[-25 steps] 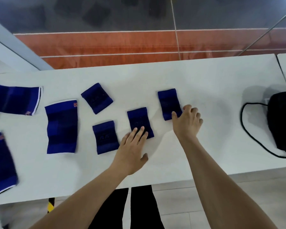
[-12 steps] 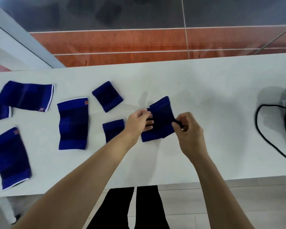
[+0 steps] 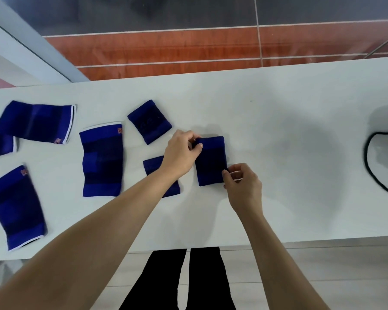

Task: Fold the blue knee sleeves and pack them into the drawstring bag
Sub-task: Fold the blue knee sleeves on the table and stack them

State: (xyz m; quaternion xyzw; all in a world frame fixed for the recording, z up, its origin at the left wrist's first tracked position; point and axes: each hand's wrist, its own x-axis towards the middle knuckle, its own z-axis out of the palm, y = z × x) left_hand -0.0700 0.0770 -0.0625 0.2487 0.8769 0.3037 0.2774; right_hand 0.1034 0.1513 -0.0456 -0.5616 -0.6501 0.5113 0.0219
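R hand (image 3: pixel 242 186) pinches the near-right corner of a small folded sleeve (image 3: pixel 211 161); L hand (image 3: pixel 182 153) pinches its far-left corner, thumb and fingers closed on the cloth. The piece sits just at or above the tabletop (image 3: pixel 278 135), mid-frame. To do this well: keep edges squared w/ both pinches, press flat, then carry toward 3 o'clock, where the black cord (image 3: pixel 372 166) shows; bag body is out of frame. At 9 o'clock of it, another small folded sleeve (image 3: pixel 159 173) lies partly under the L forearm; at 11, a third (image 3: pixel 149 121). Farther toward 9, bigger sleeves (image 3: pixel 102 159) lie flat, likely not yet folded.
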